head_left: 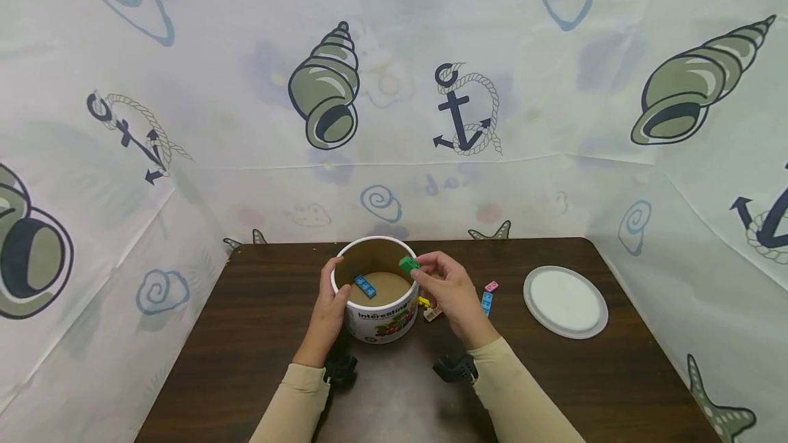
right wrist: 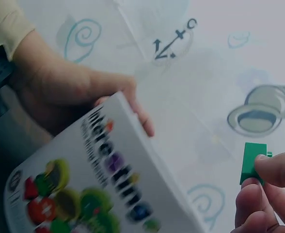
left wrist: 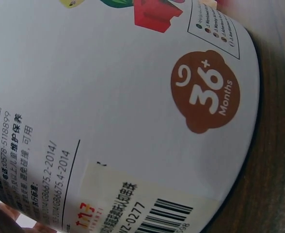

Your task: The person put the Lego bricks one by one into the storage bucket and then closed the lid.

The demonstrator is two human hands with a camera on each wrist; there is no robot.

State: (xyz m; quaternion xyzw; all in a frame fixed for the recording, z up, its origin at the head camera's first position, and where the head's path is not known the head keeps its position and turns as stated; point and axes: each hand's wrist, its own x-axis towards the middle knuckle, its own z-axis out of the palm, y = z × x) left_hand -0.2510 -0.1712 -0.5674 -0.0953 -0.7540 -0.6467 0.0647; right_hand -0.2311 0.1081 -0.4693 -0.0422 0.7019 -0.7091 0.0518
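Observation:
A white round tub point(head_left: 377, 323) with fruit pictures and lettering stands on the table, its mouth upward. My left hand point(head_left: 327, 306) grips its left rim, thumb inside and fingers round the outer wall. Between thumb and fingers my right hand point(head_left: 452, 296) pinches a green toy brick point(head_left: 408, 264) at the tub's right rim. The same green brick point(right wrist: 253, 162) shows close up in the right wrist view. Inside the tub a blue toy brick point(head_left: 365, 286) lies on the bottom. The left wrist view is filled by the tub's printed wall point(left wrist: 133, 97).
Right of the tub, partly behind my right hand, lie a yellow piece point(head_left: 423, 302), a tan brick point(head_left: 432, 313), a light blue brick point(head_left: 487, 303) and a pink brick point(head_left: 491, 286). Farther right a white plate point(head_left: 566, 303) sits on the dark wooden table point(head_left: 258, 333). Printed cloth point(head_left: 394, 87) hangs around.

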